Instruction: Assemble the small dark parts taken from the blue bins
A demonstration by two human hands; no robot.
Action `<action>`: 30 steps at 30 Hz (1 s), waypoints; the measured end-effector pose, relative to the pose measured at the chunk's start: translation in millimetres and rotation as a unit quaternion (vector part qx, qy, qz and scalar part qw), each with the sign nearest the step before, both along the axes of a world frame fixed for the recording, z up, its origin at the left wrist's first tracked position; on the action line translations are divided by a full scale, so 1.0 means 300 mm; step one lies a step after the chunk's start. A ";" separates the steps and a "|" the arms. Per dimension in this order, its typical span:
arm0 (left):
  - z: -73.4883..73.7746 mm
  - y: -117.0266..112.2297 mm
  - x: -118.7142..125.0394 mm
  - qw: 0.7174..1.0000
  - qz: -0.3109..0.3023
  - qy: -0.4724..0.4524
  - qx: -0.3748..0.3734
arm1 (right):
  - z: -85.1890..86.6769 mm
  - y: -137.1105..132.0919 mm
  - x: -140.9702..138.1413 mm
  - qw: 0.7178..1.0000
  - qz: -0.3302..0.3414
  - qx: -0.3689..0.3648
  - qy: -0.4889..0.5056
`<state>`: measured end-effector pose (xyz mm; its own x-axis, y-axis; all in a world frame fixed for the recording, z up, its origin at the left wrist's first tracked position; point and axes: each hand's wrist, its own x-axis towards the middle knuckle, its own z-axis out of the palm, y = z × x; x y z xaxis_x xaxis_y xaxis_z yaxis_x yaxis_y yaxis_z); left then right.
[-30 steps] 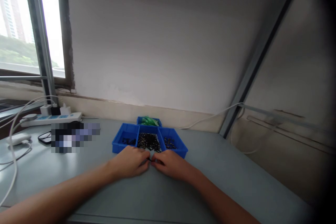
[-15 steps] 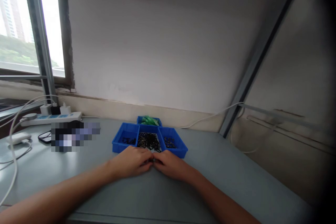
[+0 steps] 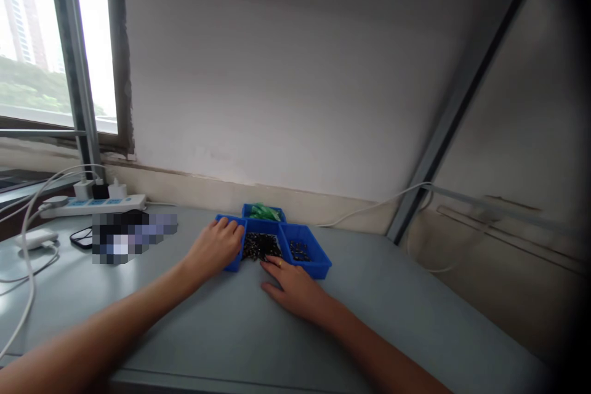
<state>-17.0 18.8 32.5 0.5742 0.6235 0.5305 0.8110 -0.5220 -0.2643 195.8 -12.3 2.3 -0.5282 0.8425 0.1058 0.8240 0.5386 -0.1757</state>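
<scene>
My left hand (image 3: 215, 243) reaches over the left blue bin (image 3: 233, 265) and covers most of it. Its fingers bend down over the bin, their tips out of sight. At the front of the middle blue bin (image 3: 265, 226) is my right hand (image 3: 295, 289), wearing a ring, thumb apart from the fingers. Its fingertips touch or hover over a heap of small dark parts (image 3: 258, 245), too small to name. Nothing shows between thumb and fingers. Small dark and shiny pieces (image 3: 300, 251) lie in the right blue bin (image 3: 316, 269).
Behind the middle bin, a smaller blue bin (image 3: 245, 212) holds green plastic packaging (image 3: 264, 212). To the left are a power strip (image 3: 99, 204) with plugs, white cables (image 3: 31, 258), a white adapter (image 3: 37, 238) and a blurred-out item (image 3: 124, 237). A wall stands behind the grey table (image 3: 221, 332).
My hands have come apart from where they met in front of the bins. The left has moved left and forward over the left bin; the right has opened at the middle bin.
</scene>
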 end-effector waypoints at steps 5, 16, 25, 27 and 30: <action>-0.003 0.016 -0.012 0.998 0.054 0.004 0.010 | -0.011 0.005 -0.031 0.999 -0.032 -0.001 -0.034; -0.055 -0.100 0.077 0.975 -0.167 0.087 -0.118 | -0.005 -0.015 -0.013 1.000 0.004 0.011 -0.026; -0.084 -0.075 0.060 0.971 -0.126 0.090 -0.180 | 0.001 -0.014 -0.014 0.999 0.038 0.023 -0.023; -0.078 -0.077 0.060 0.972 -0.119 0.094 -0.182 | 0.001 -0.013 -0.011 0.999 0.042 0.021 -0.020; -0.073 -0.081 0.061 0.971 -0.118 0.097 -0.183 | 0.007 -0.015 -0.005 0.999 0.047 0.022 -0.015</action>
